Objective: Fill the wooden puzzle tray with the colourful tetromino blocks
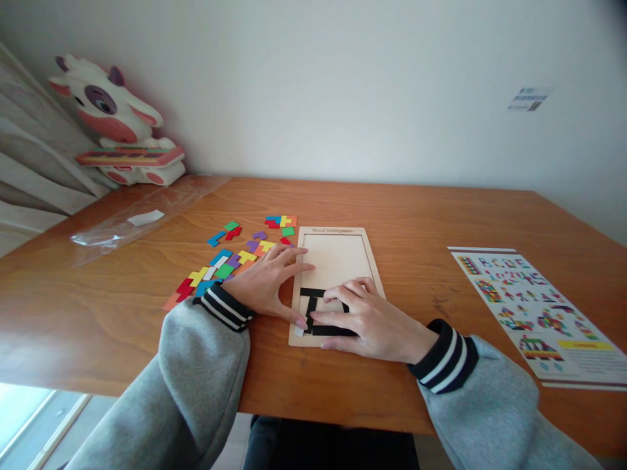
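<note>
We rest our left hand (pixel 267 287) flat, fingers spread and grasping nothing, across the tray's (pixel 337 261) left edge, just beside the loose coloured pieces (pixel 230 258) on the table (pixel 416 215). Our right hand (pixel 365 320) lies open on the black pieces (pixel 313 307) in the tray's near end, fingertips pressing them, gripping nothing.

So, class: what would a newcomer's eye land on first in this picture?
Probably both hands, left and right, resting on the wooden tray mid-table, fingers on the black pieces at its near end. Next, the coloured pieces scattered left of the tray, and the cow toy against the wall, far left.
</note>
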Demonstrator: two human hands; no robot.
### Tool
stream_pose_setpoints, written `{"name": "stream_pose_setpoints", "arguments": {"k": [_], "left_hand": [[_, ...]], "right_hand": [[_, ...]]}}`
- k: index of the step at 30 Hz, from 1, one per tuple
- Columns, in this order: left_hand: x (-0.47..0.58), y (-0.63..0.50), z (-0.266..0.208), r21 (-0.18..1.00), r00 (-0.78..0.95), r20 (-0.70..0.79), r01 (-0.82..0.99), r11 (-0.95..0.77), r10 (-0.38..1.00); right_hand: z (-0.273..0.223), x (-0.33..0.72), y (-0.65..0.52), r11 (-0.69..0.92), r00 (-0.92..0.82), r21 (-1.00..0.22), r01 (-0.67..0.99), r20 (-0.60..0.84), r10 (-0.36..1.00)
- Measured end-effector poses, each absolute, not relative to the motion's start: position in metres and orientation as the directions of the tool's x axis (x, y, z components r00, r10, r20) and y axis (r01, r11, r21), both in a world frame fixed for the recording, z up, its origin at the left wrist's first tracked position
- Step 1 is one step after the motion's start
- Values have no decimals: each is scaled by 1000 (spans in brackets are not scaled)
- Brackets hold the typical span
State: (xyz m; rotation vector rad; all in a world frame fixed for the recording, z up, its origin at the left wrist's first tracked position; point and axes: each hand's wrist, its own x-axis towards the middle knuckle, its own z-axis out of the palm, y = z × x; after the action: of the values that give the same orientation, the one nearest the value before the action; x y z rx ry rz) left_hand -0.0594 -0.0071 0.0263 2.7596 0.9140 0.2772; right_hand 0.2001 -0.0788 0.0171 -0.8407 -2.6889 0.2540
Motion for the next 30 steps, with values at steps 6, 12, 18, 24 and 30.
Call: {"name": "stream_pose_setpoints", "arguments": {"k": [6, 12, 18, 24, 30], "left_hand": [[-59, -9, 26, 254, 791, 111, 562, -787, 601], [-58, -11, 26, 263, 792, 121, 556, -789, 598], [-58, -10, 26, 262, 790, 118, 560, -786, 602], [-59, -10, 26, 247, 794, 99, 564, -788, 600], [-58, -11, 28, 242, 791, 80, 575, -782, 606]], "right_hand": [[20, 206, -77, 799, -769, -287, 529, 238, 594], [21, 207, -77, 811, -770, -263, 523, 262, 582], [16, 200, -84, 846, -811, -236, 478, 252, 528], [16, 198, -84, 850, -812, -279, 447, 273, 516], [26, 224, -71, 758, -716, -389, 523, 283, 639]]}}
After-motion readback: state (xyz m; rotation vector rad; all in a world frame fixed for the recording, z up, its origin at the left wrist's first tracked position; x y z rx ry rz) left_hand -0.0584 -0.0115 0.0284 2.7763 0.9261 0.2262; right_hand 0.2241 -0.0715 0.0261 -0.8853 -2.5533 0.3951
